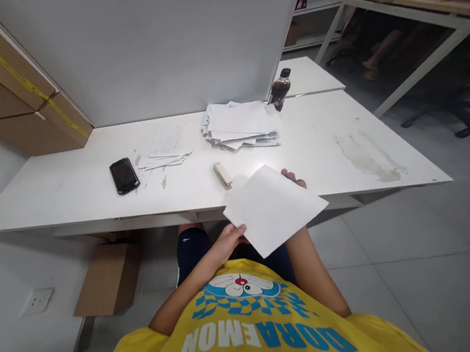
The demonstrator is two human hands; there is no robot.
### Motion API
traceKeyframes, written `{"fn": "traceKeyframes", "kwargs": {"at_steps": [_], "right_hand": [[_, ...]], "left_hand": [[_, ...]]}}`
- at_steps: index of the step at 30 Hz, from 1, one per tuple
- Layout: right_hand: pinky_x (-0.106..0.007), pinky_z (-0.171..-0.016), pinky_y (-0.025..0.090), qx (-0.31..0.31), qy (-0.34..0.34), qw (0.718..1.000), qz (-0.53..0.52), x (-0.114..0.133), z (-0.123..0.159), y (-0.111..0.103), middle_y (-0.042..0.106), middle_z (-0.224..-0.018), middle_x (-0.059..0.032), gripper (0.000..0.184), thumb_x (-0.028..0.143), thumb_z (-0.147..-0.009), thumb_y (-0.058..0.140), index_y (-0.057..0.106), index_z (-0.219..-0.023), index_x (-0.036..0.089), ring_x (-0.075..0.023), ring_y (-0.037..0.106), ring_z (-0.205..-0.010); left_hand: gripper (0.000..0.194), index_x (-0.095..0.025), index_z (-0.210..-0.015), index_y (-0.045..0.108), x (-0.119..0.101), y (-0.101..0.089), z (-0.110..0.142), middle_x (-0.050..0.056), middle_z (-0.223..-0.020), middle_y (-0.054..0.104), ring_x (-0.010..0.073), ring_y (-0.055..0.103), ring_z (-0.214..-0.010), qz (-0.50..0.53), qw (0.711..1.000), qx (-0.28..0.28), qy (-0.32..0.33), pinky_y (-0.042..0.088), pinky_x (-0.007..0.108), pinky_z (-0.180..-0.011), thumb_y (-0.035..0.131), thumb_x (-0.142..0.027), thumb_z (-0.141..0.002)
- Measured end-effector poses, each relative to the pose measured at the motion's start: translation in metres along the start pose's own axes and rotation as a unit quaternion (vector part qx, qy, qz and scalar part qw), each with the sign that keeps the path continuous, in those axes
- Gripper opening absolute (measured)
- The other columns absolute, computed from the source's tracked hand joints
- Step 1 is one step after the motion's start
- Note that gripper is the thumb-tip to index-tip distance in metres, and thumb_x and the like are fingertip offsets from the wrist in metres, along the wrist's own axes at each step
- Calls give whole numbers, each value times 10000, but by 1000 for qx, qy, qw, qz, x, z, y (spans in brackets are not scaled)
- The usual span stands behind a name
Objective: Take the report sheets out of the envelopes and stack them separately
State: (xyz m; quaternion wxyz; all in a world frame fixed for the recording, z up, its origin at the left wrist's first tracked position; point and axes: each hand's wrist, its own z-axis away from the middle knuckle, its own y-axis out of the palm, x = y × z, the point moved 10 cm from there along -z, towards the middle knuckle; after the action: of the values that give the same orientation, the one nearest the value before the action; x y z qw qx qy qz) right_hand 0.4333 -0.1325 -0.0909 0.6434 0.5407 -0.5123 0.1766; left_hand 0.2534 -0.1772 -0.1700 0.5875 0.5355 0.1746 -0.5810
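Observation:
I hold a white sheet of paper (274, 208) in front of me, just over the near edge of the white table (72, 187). My left hand (229, 239) pinches the sheet's near left corner, thumb on top. My right hand (294, 178) is mostly hidden behind the sheet; only fingertips curl over its far edge, gripping it. A cream stapler (222, 175) lies on the table just beyond the sheet's left corner.
An untidy stack of papers (240, 126) sits at the table's back, with a dark bottle (279, 89) to its right. A black phone (123, 175) and some thin paper strips (165, 159) lie to the left. Cardboard boxes (12, 93) stand far left, another (105, 279) under the table.

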Motion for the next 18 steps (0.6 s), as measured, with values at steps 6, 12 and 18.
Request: {"fn": "traceKeyframes", "kwargs": {"at_steps": [6, 12, 18], "right_hand": [[-363, -928, 489, -93, 27, 995, 20, -1, -21, -37, 608, -1282, 24, 107, 287, -737, 619, 608, -836, 249, -169, 610, -1038], [-389, -932, 529, -89, 163, 981, -54, -22, -29, -51, 703, -1037, -38, 339, 497, -854, 559, 661, -1023, 221, -209, 654, -1003], [-439, -1050, 477, -20, 183, 981, -57, -20, 8, -49, 678, -1229, -51, 642, 748, -876, 348, 650, -1173, 265, -246, 594, -1210]], "left_hand": [[535, -181, -605, 495, -26, -24, -7, -67, -454, 437, 55, 387, -395, -70, 981, -166, 70, 297, 205, -432, 697, -673, -662], [524, -182, -659, 535, -34, -28, -13, -44, -482, 475, 97, 461, -415, -72, 971, -211, 85, 323, 215, -399, 641, -694, -698], [533, -184, -605, 499, -49, -22, -15, -37, -498, 446, 108, 449, -462, -77, 964, -220, 126, 334, 229, -440, 638, -681, -737]]}}
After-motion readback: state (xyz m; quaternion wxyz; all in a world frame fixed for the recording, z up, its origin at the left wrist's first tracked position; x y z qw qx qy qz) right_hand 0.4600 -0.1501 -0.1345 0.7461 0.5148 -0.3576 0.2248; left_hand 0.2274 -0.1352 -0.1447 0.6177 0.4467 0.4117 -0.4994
